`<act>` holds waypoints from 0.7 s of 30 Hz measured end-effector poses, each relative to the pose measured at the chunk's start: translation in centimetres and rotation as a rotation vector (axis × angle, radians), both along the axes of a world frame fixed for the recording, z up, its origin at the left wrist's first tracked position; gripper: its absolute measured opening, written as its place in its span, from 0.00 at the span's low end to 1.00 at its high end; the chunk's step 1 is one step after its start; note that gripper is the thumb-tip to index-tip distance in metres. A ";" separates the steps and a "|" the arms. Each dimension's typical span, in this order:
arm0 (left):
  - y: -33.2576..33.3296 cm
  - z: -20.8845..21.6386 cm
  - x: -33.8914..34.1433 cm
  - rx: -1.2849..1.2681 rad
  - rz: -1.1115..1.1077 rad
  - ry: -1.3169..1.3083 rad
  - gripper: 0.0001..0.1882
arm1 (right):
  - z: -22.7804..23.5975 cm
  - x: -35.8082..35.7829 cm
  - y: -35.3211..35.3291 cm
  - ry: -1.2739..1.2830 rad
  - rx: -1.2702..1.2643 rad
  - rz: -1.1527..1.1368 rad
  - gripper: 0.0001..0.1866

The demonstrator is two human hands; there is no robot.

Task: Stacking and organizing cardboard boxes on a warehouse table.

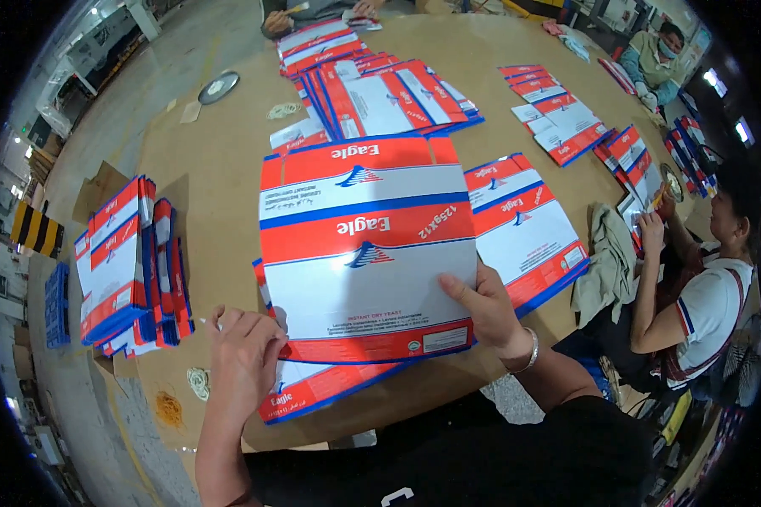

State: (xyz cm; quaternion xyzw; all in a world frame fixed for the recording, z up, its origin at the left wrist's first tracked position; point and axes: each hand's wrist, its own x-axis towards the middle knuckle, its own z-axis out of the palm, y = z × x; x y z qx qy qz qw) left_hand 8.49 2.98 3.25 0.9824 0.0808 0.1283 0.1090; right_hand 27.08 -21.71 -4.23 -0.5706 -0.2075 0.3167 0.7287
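Observation:
My right hand [492, 309] grips the right edge of a flat, unfolded carton sheet [364, 291], thumb on top. The sheet is red, white and blue, and its print faces away from me at the top. At its lower left corner is my left hand [243, 351], fingers curled together in a pinch. A small pale tip shows at those fingers, too small to name. Beneath the held sheet lies another carton sheet [321, 397], mostly covered. To the right rests a further flat carton sheet [533, 241], partly behind the held one.
Stacked cartons [114, 262] stand at the left edge of the brown table [203, 203]. A fanned carton pile [389, 97] lies farther back. Also there are a round metal dish [220, 87], coiled string [198, 383] and a greenish cloth [604, 262]. A co-worker [693, 313] sits close at right.

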 end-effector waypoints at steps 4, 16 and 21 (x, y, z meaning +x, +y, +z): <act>0.3 0.0 1.2 -0.075 0.027 0.093 0.08 | -0.1 0.9 0.8 -0.060 0.029 -0.037 0.18; 0.3 -0.6 0.1 -0.220 -0.083 -0.006 0.09 | 0.1 0.7 -0.4 -0.162 0.110 -0.013 0.17; 2.8 -2.8 -2.9 -0.245 0.216 -0.057 0.07 | 1.2 0.0 0.9 -0.222 -0.037 0.023 0.17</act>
